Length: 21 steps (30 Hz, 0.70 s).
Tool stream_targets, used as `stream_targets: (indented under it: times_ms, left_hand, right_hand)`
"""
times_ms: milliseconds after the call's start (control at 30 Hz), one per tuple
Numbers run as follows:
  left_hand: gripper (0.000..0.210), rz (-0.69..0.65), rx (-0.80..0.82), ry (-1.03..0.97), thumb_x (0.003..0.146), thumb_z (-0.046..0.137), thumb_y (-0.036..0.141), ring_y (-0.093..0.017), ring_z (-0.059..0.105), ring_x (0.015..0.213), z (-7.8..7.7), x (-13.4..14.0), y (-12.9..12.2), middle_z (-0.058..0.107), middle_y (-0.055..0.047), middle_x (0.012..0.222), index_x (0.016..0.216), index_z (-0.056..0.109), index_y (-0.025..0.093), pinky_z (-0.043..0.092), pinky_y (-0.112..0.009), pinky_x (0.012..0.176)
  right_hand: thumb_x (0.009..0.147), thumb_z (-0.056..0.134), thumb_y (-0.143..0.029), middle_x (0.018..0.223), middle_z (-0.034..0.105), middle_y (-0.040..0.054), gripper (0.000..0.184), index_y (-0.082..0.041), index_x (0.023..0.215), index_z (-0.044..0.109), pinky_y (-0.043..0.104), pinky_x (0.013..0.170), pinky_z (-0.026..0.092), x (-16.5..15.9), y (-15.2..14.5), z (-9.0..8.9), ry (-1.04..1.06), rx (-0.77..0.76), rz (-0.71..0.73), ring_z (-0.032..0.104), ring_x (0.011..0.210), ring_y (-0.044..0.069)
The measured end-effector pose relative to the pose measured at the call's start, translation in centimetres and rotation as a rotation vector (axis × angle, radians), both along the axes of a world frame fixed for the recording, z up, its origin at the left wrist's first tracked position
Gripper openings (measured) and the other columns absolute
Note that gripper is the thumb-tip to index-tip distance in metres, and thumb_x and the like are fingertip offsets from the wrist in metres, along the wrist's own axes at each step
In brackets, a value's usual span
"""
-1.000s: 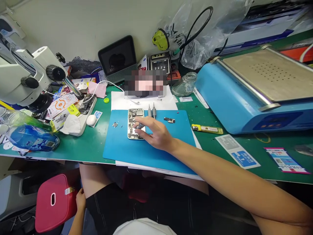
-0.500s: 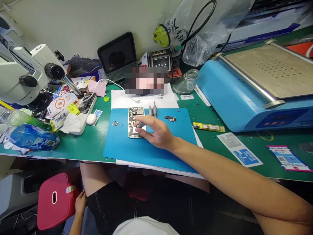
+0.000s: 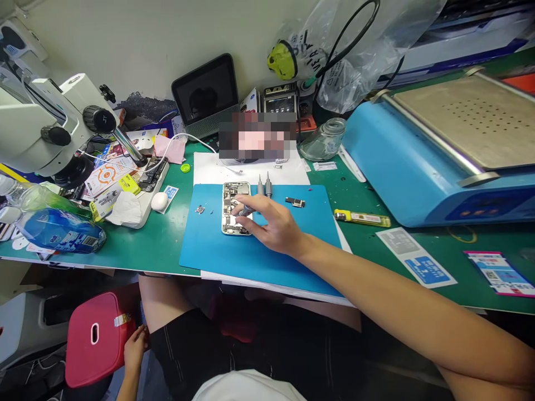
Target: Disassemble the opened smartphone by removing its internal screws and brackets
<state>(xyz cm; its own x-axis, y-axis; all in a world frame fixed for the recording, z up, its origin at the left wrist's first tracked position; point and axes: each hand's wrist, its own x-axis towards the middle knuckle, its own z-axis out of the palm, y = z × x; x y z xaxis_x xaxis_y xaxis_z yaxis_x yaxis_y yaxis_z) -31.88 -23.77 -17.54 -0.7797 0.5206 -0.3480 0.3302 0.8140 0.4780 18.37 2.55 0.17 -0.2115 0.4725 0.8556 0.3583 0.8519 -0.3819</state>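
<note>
An opened phone (image 3: 228,206) with its inner parts showing lies on a blue mat (image 3: 209,250). Over its right edge, my right hand (image 3: 276,223) is closed round a small grey screwdriver (image 3: 245,210), whose tip is hard to make out. Just behind that hand lie two more grey screwdrivers (image 3: 264,185). To the right on the mat is a small dark and silver phone part (image 3: 295,202); a tiny metal piece (image 3: 199,209) lies left of the phone. My left hand (image 3: 136,343) hangs low beside my thigh, near the red stool, its fingers partly hidden.
A microscope (image 3: 62,122) and a blue plastic pack (image 3: 62,231) stand on the left. At the right is a large blue machine with a metal plate (image 3: 472,117). A glass jar (image 3: 324,142), a yellow tube (image 3: 363,218) and a white cable (image 3: 204,143) surround the mat.
The whole view has shifted slightly, so things sit a little farther right. My right hand stays over the phone with the screwdriver; my left hand remains low at my side.
</note>
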Motion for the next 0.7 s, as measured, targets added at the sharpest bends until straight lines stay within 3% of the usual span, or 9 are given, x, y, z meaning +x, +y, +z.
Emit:
stream_targets:
  times_ms: [133,233,333,400,467,500,567,633,700]
  left_hand:
    - [0.066,0.072,0.055,0.002,0.078,0.06,0.036,-0.021,0.07,0.061,2.8,-0.1,-1.5,0.08,-0.009,0.088,0.137,0.076,0.01,0.055,-0.03,0.057]
    - [0.069,0.106,0.277,0.16,0.08,0.064,0.04,-0.017,0.059,0.054,6.3,2.0,-2.0,0.075,-0.003,0.074,0.146,0.072,0.02,0.044,-0.026,0.05]
    - [0.06,0.016,0.689,0.271,0.084,0.072,0.041,-0.011,0.052,0.057,11.0,7.0,-0.5,0.082,-0.006,0.104,0.14,0.075,0.022,0.044,-0.026,0.053]
    - [0.05,-0.13,0.91,0.164,0.086,0.079,0.038,-0.009,0.05,0.057,14.3,11.1,1.1,0.082,-0.005,0.118,0.134,0.079,0.027,0.042,-0.026,0.052]
    - [0.038,-0.252,1.097,-0.015,0.086,0.081,0.037,-0.01,0.054,0.056,17.2,14.9,2.7,0.083,-0.001,0.117,0.125,0.082,0.037,0.048,-0.03,0.057]
    - [0.034,-0.314,1.124,-0.094,0.087,0.082,0.039,-0.011,0.055,0.055,18.3,16.4,3.3,0.083,0.0,0.118,0.122,0.082,0.041,0.054,-0.034,0.062]
    - [0.035,-0.47,1.11,-0.253,0.087,0.077,0.06,-0.015,0.055,0.051,19.8,18.5,3.9,0.084,-0.003,0.116,0.117,0.083,0.044,0.054,-0.039,0.056]
    - [0.066,-0.601,0.868,-0.333,0.082,0.058,0.09,-0.02,0.059,0.052,20.0,19.6,3.9,0.084,-0.01,0.113,0.115,0.084,0.039,0.056,-0.044,0.054]
    - [0.085,-0.652,0.668,-0.345,0.079,0.043,0.101,-0.025,0.065,0.058,19.6,20.4,3.3,0.082,-0.012,0.111,0.12,0.082,0.037,0.059,-0.048,0.055]
  right_hand:
    - [0.104,0.067,-0.02,0.106,0.08,0.004,0.059,-0.031,0.159,0.047,0.033,0.08,0.068,0.0,0.0,-0.1,0.002,-0.02,0.007,0.079,0.09,0.019]
    - [0.105,0.066,-0.021,0.104,0.08,0.0036,0.057,-0.031,0.158,0.047,0.032,0.079,0.068,0.1,0.0,-0.2,-0.011,-0.037,0.009,0.078,0.088,0.018]
    - [0.105,0.066,-0.021,0.101,0.079,0.0031,0.055,-0.03,0.157,0.048,0.032,0.079,0.069,0.0,0.0,-0.3,-0.007,-0.039,0.008,0.078,0.087,0.017]
    - [0.105,0.066,-0.021,0.1,0.079,0.0027,0.055,-0.03,0.156,0.05,0.033,0.078,0.069,0.0,0.1,-0.4,0.011,-0.043,0.008,0.078,0.085,0.017]
    - [0.104,0.067,-0.021,0.1,0.079,0.0024,0.054,-0.031,0.155,0.051,0.032,0.077,0.068,0.0,0.2,-0.5,0.032,-0.051,0.004,0.078,0.085,0.017]
    - [0.104,0.067,-0.021,0.1,0.079,0.0023,0.054,-0.031,0.155,0.051,0.032,0.077,0.068,0.1,0.2,-0.5,0.039,-0.056,-0.001,0.078,0.085,0.017]
    - [0.104,0.067,-0.021,0.1,0.079,0.0021,0.053,-0.031,0.154,0.052,0.032,0.077,0.068,0.3,0.3,-0.5,0.046,-0.066,-0.016,0.079,0.085,0.017]
    - [0.104,0.067,-0.022,0.1,0.079,0.002,0.052,-0.03,0.153,0.053,0.033,0.078,0.068,0.5,0.4,-0.6,0.051,-0.081,-0.035,0.079,0.084,0.018]
    - [0.104,0.067,-0.022,0.099,0.079,0.0019,0.05,-0.03,0.152,0.054,0.033,0.078,0.068,0.7,0.6,-0.6,0.056,-0.091,-0.052,0.079,0.084,0.018]
